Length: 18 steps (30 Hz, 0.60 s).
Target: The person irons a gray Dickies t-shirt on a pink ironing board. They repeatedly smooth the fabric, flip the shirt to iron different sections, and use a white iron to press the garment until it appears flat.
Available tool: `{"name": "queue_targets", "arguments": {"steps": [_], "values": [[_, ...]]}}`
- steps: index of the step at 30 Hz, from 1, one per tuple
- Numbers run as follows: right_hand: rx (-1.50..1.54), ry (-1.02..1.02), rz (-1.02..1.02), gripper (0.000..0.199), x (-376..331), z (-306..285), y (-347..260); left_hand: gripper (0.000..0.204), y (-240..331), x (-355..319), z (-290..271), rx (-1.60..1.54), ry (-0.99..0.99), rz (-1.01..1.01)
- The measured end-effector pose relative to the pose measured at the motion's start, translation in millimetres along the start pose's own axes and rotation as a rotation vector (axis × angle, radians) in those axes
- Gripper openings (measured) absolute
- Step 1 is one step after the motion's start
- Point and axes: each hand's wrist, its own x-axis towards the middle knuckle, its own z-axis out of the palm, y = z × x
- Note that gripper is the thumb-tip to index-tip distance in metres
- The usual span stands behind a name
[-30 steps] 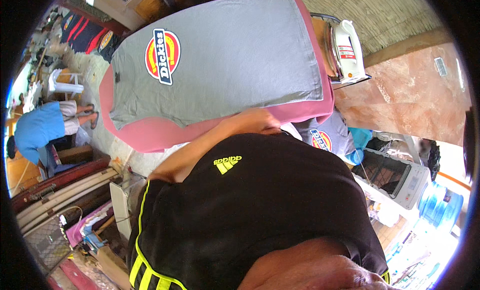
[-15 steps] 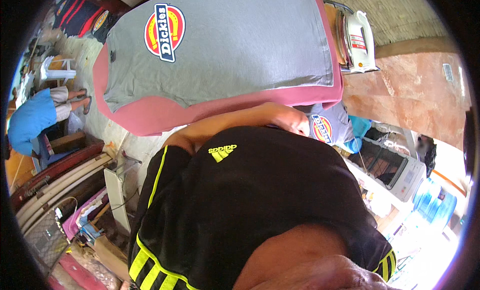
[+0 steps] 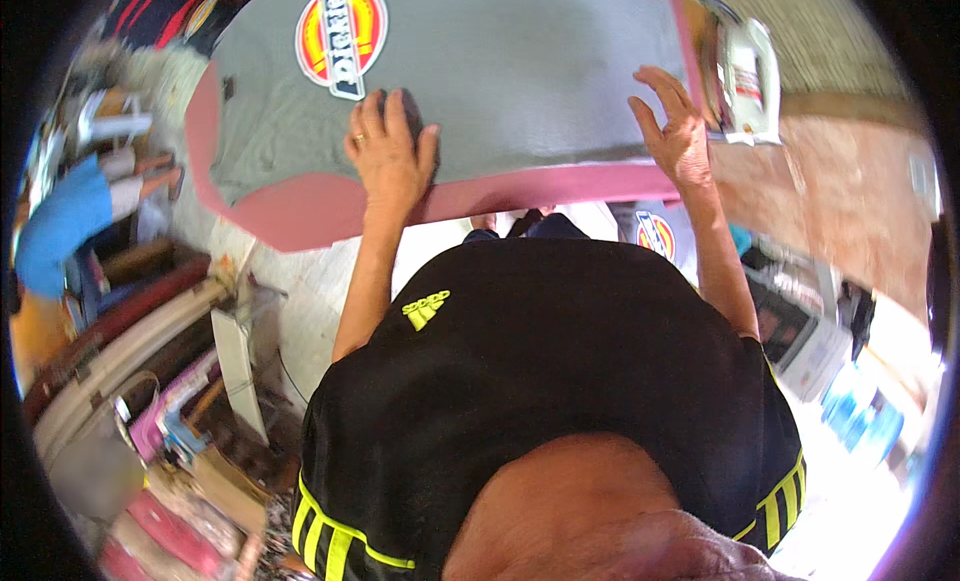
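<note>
Smoothing step: left hand [image 3: 388, 151] flat, fingers together on grey shirt [image 3: 520, 71]; right hand [image 3: 672, 131] fingers spread at its hem. Iron [image 3: 745, 76] beyond right fingers; next probably calls for reaching it.

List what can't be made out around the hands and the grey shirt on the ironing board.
Head view only:
- Grey shirt: its top is cut off by the picture's upper edge.
- Left hand: its palm hides whatever is under it; something dark shows at the fingertips, unidentifiable.
- Right hand: contact with the shirt unclear.
- Iron: warped and blurred at the rim.
- Pink board: legs hidden by the person's torso.
</note>
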Motion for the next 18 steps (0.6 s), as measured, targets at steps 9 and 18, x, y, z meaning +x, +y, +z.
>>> {"name": "queue_targets", "arguments": {"steps": [9,18], "values": [[-0.467,-0.278,-0.032,0.065,-5.7,48.7,34.4,0.086,-9.2,-31.8,6.6,0.069,0.038,-0.404],[-0.485,-0.311,-0.091,0.07,-4.7,50.5,43.7,0.063,-135.6,-27.4,-14.9,0.253,0.155,-0.664]]}}
